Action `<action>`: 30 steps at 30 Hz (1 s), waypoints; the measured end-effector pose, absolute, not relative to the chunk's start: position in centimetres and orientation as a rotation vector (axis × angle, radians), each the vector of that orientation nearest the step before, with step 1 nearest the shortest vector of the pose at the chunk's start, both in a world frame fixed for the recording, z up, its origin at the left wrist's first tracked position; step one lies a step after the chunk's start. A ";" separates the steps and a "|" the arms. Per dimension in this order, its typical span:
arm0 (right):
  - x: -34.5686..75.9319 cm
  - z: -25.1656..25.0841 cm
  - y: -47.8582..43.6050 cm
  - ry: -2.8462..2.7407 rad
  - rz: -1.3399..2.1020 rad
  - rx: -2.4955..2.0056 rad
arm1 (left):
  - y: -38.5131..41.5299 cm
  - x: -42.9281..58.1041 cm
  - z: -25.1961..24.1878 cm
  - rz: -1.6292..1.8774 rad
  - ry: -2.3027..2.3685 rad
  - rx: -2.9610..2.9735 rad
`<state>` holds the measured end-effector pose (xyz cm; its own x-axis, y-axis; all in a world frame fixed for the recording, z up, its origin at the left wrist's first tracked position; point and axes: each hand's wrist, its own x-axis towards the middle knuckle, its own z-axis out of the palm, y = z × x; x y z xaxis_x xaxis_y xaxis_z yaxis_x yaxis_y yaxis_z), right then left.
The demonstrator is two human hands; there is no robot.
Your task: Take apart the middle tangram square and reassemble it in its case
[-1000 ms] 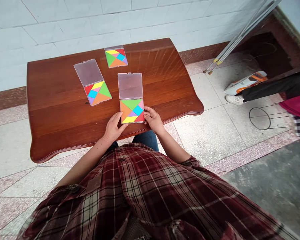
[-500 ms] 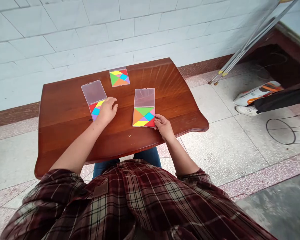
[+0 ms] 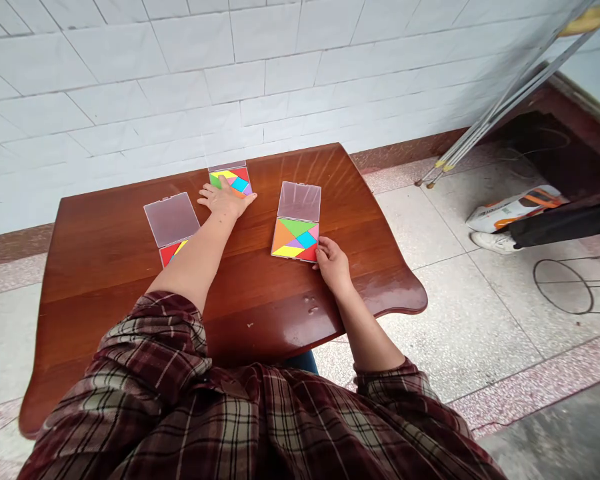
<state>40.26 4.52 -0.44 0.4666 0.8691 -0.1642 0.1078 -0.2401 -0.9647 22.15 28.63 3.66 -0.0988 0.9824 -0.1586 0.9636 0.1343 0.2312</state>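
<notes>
The open left hand [image 3: 225,200] lies flat on the far tangram case [image 3: 235,179]. The right hand [image 3: 333,265] curls against the corner of the middle tangram case [image 3: 296,240], grip unclear. The forearm partly hides the third tangram case [image 3: 171,230]. All sit on the polished wooden bench [image 3: 100,280], with open bench nearest the person, before a white tiled wall [image 3: 190,80]. A printed bag [image 3: 513,210] lies on the tile floor [image 3: 455,320], its lettering unreadable.

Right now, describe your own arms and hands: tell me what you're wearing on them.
The person wears a long-sleeved plaid shirt in maroon, black and cream; its left sleeve and right sleeve end short of the wrists. The left hand and right hand are bare.
</notes>
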 end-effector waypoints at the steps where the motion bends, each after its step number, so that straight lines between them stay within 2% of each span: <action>1: 40.2 -0.4 4.4 -0.853 0.902 -1.674 | 29.0 22.6 3.5 0.080 2.147 1.887; 13: 40.3 -0.2 4.4 -0.833 0.914 -1.656 | 26.4 22.9 5.0 -0.069 2.161 1.898; 21: 42.0 0.5 4.1 -1.049 0.661 -1.826 | 17.8 20.9 3.3 0.057 2.037 2.013; 27: 41.4 0.6 4.0 -1.307 0.423 -2.079 | 10.3 20.2 4.8 -0.245 2.007 2.073; 30: 41.0 0.6 4.0 -1.342 0.355 -2.131 | 7.3 20.4 5.2 -0.257 2.009 2.116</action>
